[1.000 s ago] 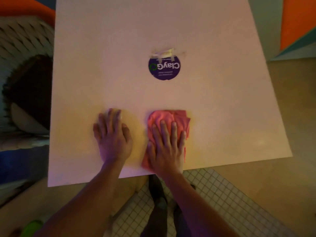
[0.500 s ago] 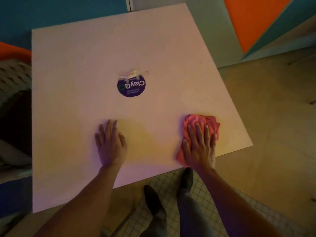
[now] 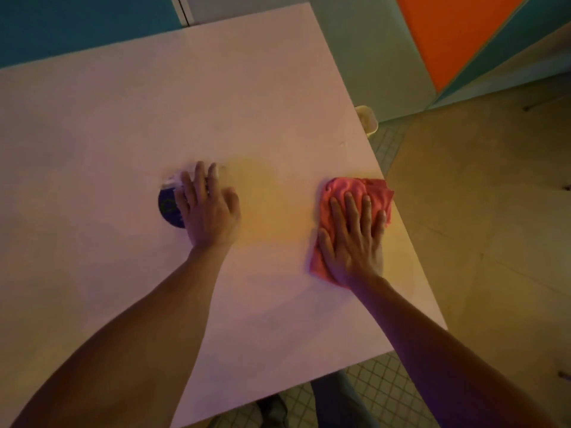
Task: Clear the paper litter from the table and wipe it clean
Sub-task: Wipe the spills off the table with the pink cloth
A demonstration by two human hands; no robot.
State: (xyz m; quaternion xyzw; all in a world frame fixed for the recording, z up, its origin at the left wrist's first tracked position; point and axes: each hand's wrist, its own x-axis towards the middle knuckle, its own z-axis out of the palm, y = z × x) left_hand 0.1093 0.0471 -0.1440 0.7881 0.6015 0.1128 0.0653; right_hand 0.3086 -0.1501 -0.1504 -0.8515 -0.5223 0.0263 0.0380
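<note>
A pink cloth (image 3: 370, 193) lies near the right edge of the pale square table (image 3: 123, 125). My right hand (image 3: 352, 239) presses flat on the cloth with fingers spread. My left hand (image 3: 207, 208) rests flat on the middle of the table, covering most of a round dark purple sticker (image 3: 168, 208). A scrap of whitish paper or tape (image 3: 173, 180) shows just beyond the sticker, by my fingertips. I cannot tell whether the fingers pinch it.
A small pale cup-like container (image 3: 367, 118) stands on the floor beside the table's right edge. The tiled floor (image 3: 364, 387) and my legs show below the near edge. Teal and orange wall panels (image 3: 448, 35) stand behind.
My left hand has moved forward from the near part of the table onto the purple sticker. My right hand has slid the pink cloth rightwards toward the table's right edge.
</note>
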